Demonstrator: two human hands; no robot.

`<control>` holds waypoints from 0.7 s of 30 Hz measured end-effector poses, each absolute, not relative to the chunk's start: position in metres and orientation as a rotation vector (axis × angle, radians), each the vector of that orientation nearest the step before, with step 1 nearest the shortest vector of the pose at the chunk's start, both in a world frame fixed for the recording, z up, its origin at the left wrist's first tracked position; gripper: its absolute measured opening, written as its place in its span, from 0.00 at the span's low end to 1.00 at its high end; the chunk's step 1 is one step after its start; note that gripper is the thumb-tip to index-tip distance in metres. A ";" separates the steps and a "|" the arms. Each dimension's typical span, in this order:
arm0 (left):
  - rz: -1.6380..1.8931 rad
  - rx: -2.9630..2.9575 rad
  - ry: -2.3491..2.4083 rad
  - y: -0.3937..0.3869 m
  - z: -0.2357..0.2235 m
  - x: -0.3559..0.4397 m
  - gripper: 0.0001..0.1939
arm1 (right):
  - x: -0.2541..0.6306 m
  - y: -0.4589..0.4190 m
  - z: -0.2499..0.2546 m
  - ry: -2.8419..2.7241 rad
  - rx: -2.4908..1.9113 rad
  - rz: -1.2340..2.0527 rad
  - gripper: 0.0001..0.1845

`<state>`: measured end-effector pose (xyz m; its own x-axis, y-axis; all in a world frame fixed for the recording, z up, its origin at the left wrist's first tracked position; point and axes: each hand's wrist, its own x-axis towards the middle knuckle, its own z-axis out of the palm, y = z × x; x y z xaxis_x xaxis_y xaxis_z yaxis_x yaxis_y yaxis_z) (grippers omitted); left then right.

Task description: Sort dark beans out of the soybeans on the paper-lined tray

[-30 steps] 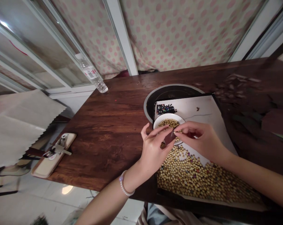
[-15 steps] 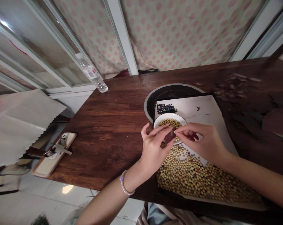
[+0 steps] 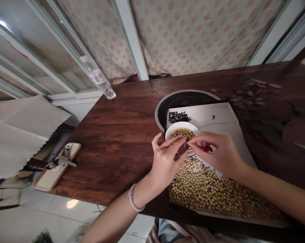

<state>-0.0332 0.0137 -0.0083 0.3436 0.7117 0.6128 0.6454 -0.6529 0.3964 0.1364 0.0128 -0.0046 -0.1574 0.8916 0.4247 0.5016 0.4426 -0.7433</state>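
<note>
Between the thumb and fingers of my left hand [image 3: 166, 160] is a small flat dark-brown piece [image 3: 184, 147], tilted. My right hand [image 3: 218, 148] is in a pinch at the right edge of this piece; whatever its fingertips hold is too small to name. Both hands are over the near side of a white bowl [image 3: 169, 132] of yellowish beads. The bowl sits on a white-lined tray [image 3: 234, 135], whose front part is covered with many loose yellowish beads [image 3: 203, 189] and a few coloured ones. Black beads [image 3: 179, 116] lie in a pile behind the bowl.
A round dark plate with a grey rim [image 3: 162, 101] lies partly under the tray. Dark scraps [image 3: 255, 92] are spread over the wooden table [image 3: 112, 135] at the right. A clear bottle [image 3: 98, 77] stands at the back left edge, and a clipped board [image 3: 55, 168] lies at the left corner.
Both hands keep nearly the same place and grip. The flat brown piece looks turned very slightly. The view has shifted a little.
</note>
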 end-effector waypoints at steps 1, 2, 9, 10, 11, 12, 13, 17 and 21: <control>1.210 2.508 1.269 0.013 -0.008 -0.033 0.13 | 0.136 0.012 -0.004 -1.812 -1.184 0.555 0.04; 1.209 2.512 1.267 0.013 -0.008 -0.033 0.13 | 0.136 0.012 -0.003 -1.821 -1.172 0.562 0.04; 1.228 2.557 1.255 0.012 -0.007 -0.034 0.13 | 0.134 0.010 0.000 -1.854 -1.097 0.506 0.07; 1.230 2.556 1.257 0.012 -0.007 -0.034 0.13 | 0.133 0.010 0.000 -1.858 -1.097 0.511 0.07; 1.227 2.555 1.258 0.012 -0.007 -0.034 0.13 | 0.133 0.010 -0.001 -1.868 -1.090 0.521 0.07; 1.224 2.553 1.260 0.012 -0.007 -0.034 0.14 | 0.133 0.010 -0.001 -1.878 -1.081 0.527 0.07; 1.222 2.551 1.264 0.012 -0.007 -0.034 0.14 | 0.132 0.010 -0.001 -1.884 -1.075 0.527 0.07; 1.238 2.545 1.276 0.012 -0.006 -0.034 0.14 | 0.132 0.009 -0.002 -1.862 -1.083 0.483 0.07; 1.245 2.555 1.259 0.011 -0.006 -0.034 0.13 | 0.132 0.010 -0.002 -1.887 -1.061 0.505 0.08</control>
<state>-0.0336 0.0114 -0.0055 0.3513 0.6788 0.6448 0.6520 -0.6716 0.3518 0.1320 0.0099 -0.0022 -0.2408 0.8316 0.5005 0.4703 0.5510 -0.6894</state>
